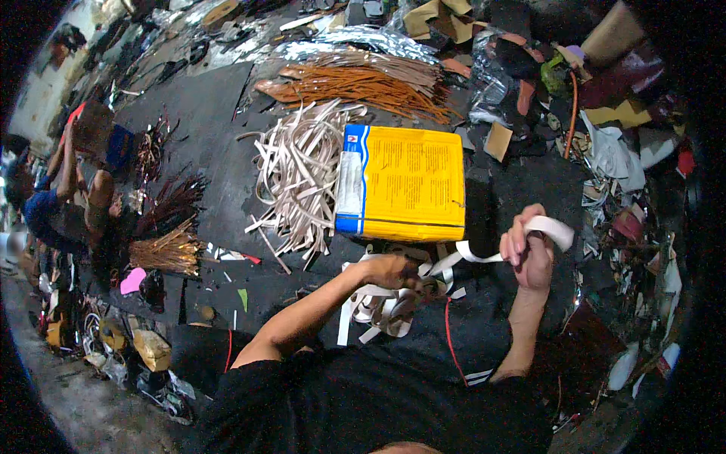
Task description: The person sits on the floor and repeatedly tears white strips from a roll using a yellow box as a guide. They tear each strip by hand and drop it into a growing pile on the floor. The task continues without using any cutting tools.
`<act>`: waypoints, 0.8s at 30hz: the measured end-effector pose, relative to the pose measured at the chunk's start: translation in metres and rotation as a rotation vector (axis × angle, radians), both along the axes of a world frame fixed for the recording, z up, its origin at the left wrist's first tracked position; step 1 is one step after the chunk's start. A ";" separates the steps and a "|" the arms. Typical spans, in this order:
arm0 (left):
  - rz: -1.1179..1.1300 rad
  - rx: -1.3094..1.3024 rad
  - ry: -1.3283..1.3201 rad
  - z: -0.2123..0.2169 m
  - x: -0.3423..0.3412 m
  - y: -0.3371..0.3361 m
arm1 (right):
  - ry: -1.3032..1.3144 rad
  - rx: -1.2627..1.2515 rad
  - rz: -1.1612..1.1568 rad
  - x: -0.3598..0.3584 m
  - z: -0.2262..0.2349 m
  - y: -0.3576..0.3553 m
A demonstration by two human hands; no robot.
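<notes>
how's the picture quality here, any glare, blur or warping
Head view: strong fisheye bending with black corners; glare on the silver foil at the top; the yellow box is sharp, the right hand and its pale strip slightly soft; the rim falls into dim shadow.

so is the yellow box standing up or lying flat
Lying flat: the yellow box rests on its broad face on the dark mat, its blue edge facing the pile of pale strips.

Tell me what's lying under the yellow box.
The yellow box rests partly on a heap of pale strips that spreads out from its left edge, over the dark work surface. Whatever lies beneath its middle is covered.
</notes>
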State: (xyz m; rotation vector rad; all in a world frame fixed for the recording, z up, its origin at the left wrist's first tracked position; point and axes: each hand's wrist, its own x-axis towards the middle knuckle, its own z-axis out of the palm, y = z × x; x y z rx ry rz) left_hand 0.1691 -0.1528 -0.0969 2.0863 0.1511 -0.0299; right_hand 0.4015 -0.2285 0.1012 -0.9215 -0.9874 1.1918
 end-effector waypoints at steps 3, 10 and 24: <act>0.311 -0.646 -0.187 0.122 -0.007 0.012 | -0.388 -0.004 0.137 -0.019 0.002 0.026; 1.082 -0.441 -0.492 0.141 -0.026 0.033 | -0.576 -0.372 0.330 -0.064 -0.004 0.052; 1.265 -0.521 -0.257 0.096 -0.110 0.101 | -1.072 -0.484 0.005 0.063 -0.014 0.027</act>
